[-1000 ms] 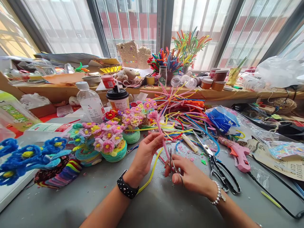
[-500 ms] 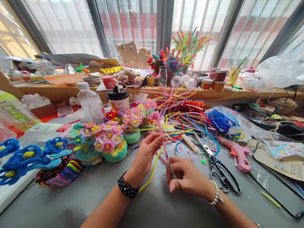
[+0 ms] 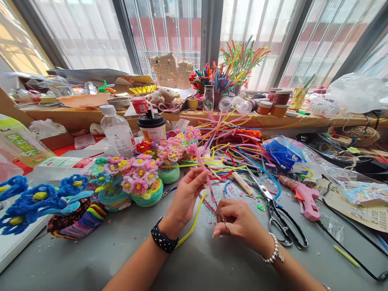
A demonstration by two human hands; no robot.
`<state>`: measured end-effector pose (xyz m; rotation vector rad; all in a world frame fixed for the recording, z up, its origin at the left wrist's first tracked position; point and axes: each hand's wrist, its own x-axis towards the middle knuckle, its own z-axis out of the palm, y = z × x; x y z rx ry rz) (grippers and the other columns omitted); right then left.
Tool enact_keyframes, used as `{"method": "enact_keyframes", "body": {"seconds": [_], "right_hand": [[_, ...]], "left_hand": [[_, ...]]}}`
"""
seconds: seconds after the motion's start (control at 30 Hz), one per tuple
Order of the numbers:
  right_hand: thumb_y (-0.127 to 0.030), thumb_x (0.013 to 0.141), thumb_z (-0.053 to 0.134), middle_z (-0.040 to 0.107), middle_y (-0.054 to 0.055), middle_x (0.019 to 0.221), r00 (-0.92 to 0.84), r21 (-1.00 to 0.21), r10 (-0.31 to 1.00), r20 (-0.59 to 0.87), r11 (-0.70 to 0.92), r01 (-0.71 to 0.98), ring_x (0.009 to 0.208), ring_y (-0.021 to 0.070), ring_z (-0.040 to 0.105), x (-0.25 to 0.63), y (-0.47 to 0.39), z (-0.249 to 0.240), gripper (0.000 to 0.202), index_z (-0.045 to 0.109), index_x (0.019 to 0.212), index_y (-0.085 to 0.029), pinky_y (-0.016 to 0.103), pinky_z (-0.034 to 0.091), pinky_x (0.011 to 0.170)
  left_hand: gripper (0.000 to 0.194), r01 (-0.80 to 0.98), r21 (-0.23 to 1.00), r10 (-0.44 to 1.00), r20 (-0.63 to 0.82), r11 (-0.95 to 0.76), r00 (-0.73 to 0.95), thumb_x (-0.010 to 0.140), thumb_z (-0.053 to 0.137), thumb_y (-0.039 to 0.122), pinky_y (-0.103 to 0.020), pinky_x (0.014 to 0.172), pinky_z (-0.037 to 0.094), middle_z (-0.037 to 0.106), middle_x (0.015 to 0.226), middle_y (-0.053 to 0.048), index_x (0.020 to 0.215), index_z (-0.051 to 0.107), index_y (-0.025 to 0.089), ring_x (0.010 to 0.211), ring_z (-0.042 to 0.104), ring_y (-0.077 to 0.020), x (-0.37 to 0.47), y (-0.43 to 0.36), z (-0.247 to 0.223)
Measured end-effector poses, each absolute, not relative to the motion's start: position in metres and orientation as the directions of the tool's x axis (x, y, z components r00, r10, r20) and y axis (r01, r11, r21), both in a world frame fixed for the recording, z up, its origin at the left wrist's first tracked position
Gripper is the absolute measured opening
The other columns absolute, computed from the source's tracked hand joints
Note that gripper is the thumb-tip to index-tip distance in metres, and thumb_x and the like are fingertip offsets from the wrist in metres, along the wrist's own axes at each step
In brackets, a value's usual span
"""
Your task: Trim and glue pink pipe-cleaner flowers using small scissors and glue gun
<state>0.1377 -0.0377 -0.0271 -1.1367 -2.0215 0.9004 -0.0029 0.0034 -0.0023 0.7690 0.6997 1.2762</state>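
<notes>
A fuzzy pink pipe cleaner (image 3: pixel 200 159) is pinched between the thumb and fingers of my left hand (image 3: pixel 184 198), its bunched end pointing up and away. My right hand (image 3: pixel 241 221) is closed around a small pair of scissors (image 3: pixel 222 218), whose handles are partly hidden by the fingers. The thin blades meet the lower part of the pipe cleaner; whether they are parted I cannot tell. Beneath my hands, pink and pale glitter bits are scattered over the grey table (image 3: pixel 194 266). A yellow pipe cleaner (image 3: pixel 194 226) runs beside my left wrist.
Pots of pipe-cleaner flowers (image 3: pixel 139 178) stand at left, near a water bottle (image 3: pixel 118 131) and a lidded cup (image 3: pixel 152 127). Large scissors (image 3: pixel 274 210) and a pink glue gun (image 3: pixel 303 198) lie at right. Loose pipe cleaners (image 3: pixel 233 139) heap up behind.
The pink pipe cleaner leans further left, its bunched top lower than before. My right fingers have shifted slightly on the scissors, and the blades stay against the stem.
</notes>
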Motion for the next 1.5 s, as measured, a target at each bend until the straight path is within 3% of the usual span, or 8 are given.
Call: {"method": "enact_keyframes", "body": {"seconds": [0.6, 1.07, 1.5], "right_hand": [[-0.079, 0.060, 0.030, 0.040, -0.002, 0.054, -0.461, -0.853, 0.874, 0.151, 0.351, 0.387, 0.053, 0.0100, 0.036, 0.137, -0.040, -0.028, 0.066, 0.044, 0.047, -0.015, 0.023, 0.028, 0.048], [-0.074, 0.062, 0.039, 0.044, -0.001, 0.044, -0.334, -0.861, 0.930, 0.155, 0.293, 0.416, 0.045, 0.0097, 0.042, 0.138, -0.037, -0.029, 0.064, 0.044, 0.035, -0.016, 0.023, 0.032, 0.047], [-0.079, 0.061, 0.018, 0.049, 0.002, 0.067, -0.473, -0.745, 0.868, 0.149, 0.413, 0.524, 0.060, 0.0132, 0.043, 0.150, -0.036, -0.022, 0.074, 0.055, 0.062, -0.015, 0.025, 0.034, 0.055]], "left_hand": [[0.010, -0.556, 0.821, 0.969, 0.015, 0.130, 0.248, 0.068, 0.062, 0.010, -0.017, 0.062, 0.038, 0.057, 0.068, 0.006, 0.074, 0.058, 0.017, 0.066, 0.052, -0.0049, 0.001, 0.000, 0.000], [0.015, -0.593, 0.795, 0.985, -0.036, 0.132, 0.171, 0.062, 0.067, 0.012, -0.016, 0.063, 0.040, 0.060, 0.069, 0.005, 0.073, 0.057, 0.017, 0.066, 0.054, -0.0060, 0.000, 0.001, 0.002], [0.015, -0.566, 0.818, 0.985, -0.008, 0.104, 0.170, 0.063, 0.067, 0.018, -0.015, 0.058, 0.039, 0.056, 0.063, 0.005, 0.074, 0.057, 0.017, 0.057, 0.049, -0.0036, -0.001, 0.000, 0.002]]}}
